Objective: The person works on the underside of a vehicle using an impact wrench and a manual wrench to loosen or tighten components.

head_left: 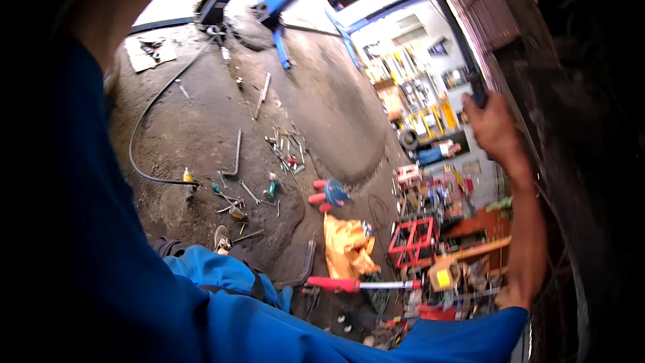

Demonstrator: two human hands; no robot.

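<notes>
Dark, rusted metal of a vehicle underside [571,134] fills the right side, seen above an oily concrete floor [201,128]. A blue sleeve [101,242] covers the raised left arm; its hand is out of view. The right hand [496,128] is lifted, fingers [474,111] wrapped around a dark tool handle [477,91] against the underside. Wrenches [285,151] lie scattered on the floor, well apart.

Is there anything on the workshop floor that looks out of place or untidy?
Yes. Wrenches and other hand tools lie scattered loose on the dirt floor, and a black hose snakes across it. A crumpled yellow cloth lies dropped nearby.
</notes>
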